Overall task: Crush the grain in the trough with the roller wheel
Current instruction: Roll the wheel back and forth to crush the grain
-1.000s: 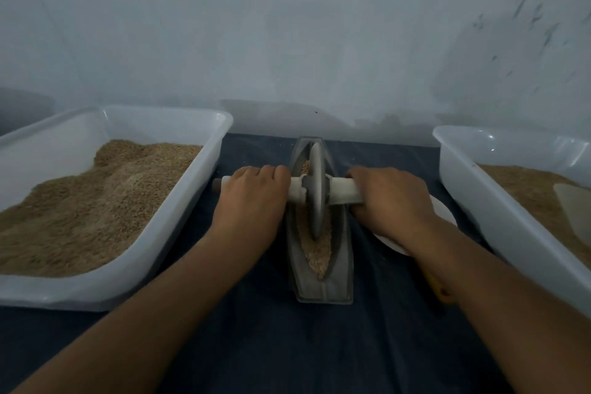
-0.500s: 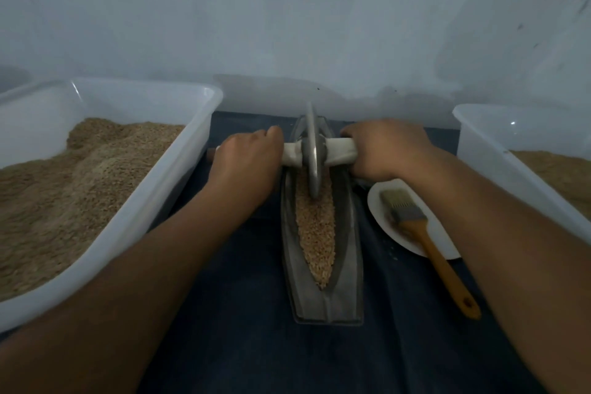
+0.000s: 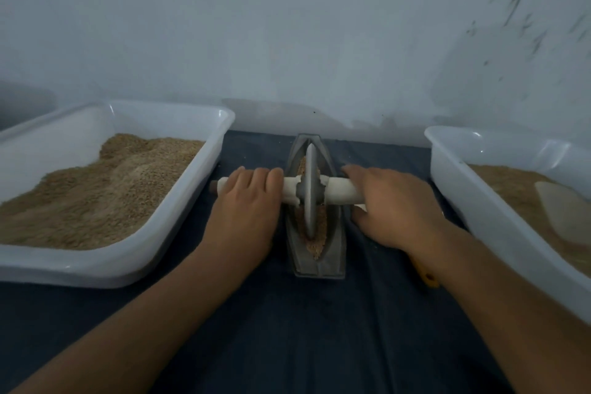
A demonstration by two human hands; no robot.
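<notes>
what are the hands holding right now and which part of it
Both hold the roller wheel by its white axle handle: the left hand on the left end, the right hand on the right end, the disc between them in the trough.

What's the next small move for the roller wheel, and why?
Probably roll the wheel toward the person along the trough. Both the left hand and right hand grip the axle handle, and uncrushed-looking grain lies at the near end.
</notes>
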